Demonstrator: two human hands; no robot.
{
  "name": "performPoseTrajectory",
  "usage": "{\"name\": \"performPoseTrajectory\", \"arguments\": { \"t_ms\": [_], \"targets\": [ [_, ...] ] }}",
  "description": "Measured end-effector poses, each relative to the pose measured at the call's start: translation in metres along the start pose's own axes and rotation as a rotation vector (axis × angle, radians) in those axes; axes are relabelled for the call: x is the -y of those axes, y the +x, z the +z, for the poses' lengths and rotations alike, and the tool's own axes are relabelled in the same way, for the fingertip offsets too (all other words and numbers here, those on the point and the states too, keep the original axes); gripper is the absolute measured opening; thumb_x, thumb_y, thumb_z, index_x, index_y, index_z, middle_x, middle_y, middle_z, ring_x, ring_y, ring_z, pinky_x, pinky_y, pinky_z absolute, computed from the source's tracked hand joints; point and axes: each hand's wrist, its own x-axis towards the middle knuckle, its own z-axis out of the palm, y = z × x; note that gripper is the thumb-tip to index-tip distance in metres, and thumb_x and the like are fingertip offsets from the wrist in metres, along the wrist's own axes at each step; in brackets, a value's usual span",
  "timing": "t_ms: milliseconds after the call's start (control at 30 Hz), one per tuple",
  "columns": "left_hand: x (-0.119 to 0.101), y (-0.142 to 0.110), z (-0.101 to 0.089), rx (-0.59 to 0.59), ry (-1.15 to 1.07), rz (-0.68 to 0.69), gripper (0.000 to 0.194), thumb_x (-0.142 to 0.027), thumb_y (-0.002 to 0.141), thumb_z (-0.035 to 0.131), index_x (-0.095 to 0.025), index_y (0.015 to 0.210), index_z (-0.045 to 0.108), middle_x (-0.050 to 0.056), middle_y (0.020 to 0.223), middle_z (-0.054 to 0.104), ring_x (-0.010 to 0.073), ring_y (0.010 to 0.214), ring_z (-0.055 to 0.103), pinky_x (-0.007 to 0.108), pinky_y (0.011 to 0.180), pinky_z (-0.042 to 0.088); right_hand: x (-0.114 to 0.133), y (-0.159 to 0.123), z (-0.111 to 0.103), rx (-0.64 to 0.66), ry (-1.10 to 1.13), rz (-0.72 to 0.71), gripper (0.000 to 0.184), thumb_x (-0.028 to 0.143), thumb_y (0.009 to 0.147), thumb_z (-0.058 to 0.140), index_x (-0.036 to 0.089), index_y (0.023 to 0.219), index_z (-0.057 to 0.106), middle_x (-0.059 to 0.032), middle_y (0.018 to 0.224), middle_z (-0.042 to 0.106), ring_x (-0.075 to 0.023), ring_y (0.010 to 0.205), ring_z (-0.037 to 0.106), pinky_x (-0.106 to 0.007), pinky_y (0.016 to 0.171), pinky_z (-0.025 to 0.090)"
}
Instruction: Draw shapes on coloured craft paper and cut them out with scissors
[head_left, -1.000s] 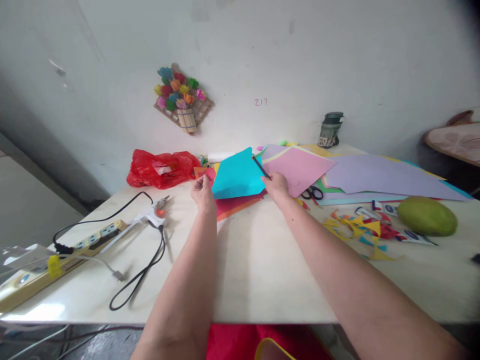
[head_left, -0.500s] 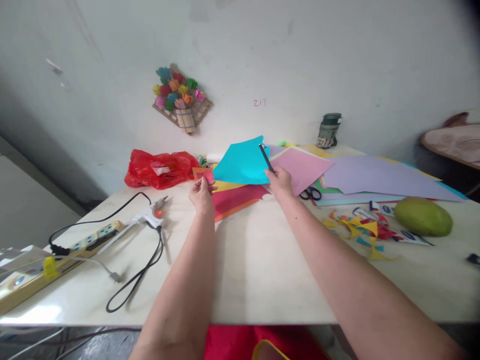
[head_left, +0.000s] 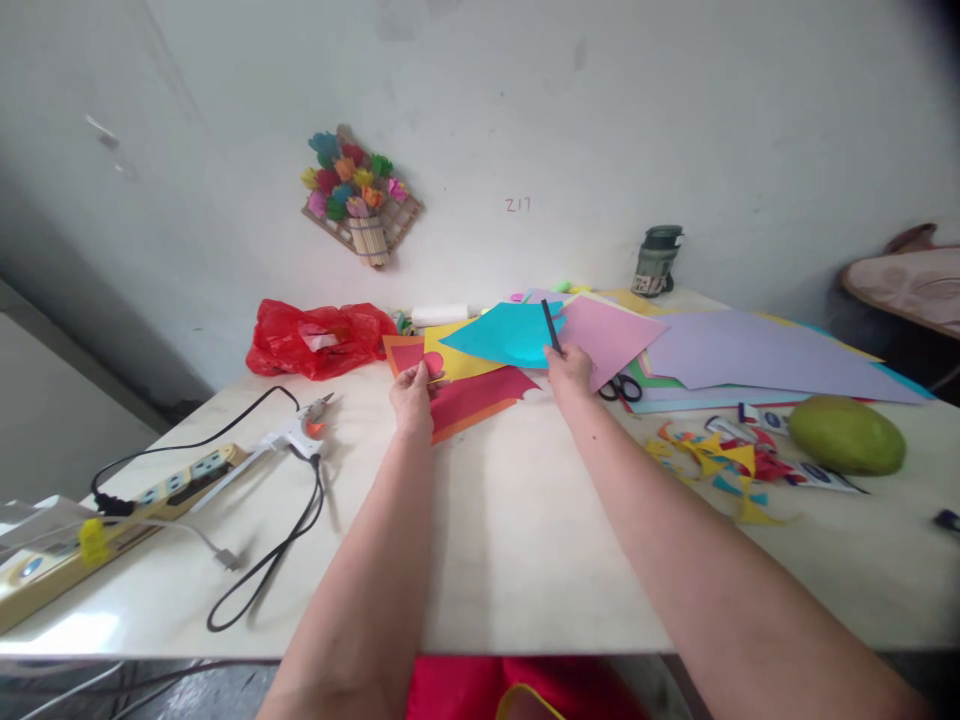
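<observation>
Two outstretched arms cross the white table's near edge, left hand pinching a pink paper circle, right hand a black pen and cyan paper sheet.

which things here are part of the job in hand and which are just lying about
Part of the job:
blue paper and black pen or pencil, at the right hand
pink paper circle, in the left hand
black-handled scissors, probably, though untouched

Apparently just lying about:
mango
bottle
red plastic bag
power strip
</observation>
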Motion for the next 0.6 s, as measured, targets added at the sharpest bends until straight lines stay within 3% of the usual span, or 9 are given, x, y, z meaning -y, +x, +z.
{"name": "performPoseTrajectory", "arguments": {
  "t_ms": [233, 500, 600],
  "targets": [
    [0.004, 0.000, 0.004, 0.119, -0.003, -0.008, 0.032, -0.039, 0.064, 0.069, -0.015, 0.075, 0.052, 0.004, 0.066, 0.066, 0.0138, 0.050, 0.063, 0.018, 0.045, 0.039, 0.002, -0.006, -0.003, 0.050, -0.071, -0.003, 0.025, 0.034, 0.076, 0.051, 0.014, 0.082, 0.064, -0.0077, 0.070, 0.064, -0.0203, 0.070, 0.059, -0.027, 0.062, 0.043],
    [0.006, -0.003, 0.008, 0.223, 0.069, -0.043, 0.032, -0.040, 0.062, 0.071, -0.014, 0.073, 0.054, 0.004, 0.067, 0.065, 0.0136, 0.051, 0.063, 0.020, 0.046, 0.042, 0.019, -0.013, -0.012, 0.219, -0.379, 0.035, 0.025, 0.034, 0.079, 0.052, 0.014, 0.087, 0.064, -0.0142, 0.090, 0.065, -0.0251, 0.085, 0.060, -0.031, 0.067, 0.041],
    [0.007, -0.004, 0.007, 0.254, 0.110, -0.030, 0.032, -0.040, 0.063, 0.070, -0.014, 0.074, 0.057, 0.006, 0.070, 0.067, 0.0128, 0.050, 0.062, 0.019, 0.044, 0.039, 0.025, -0.015, -0.018, 0.207, -0.427, 0.065, 0.031, 0.037, 0.084, 0.044, 0.014, 0.094, 0.062, -0.0169, 0.096, 0.064, -0.0278, 0.090, 0.059, -0.033, 0.069, 0.041]
  ]
}}
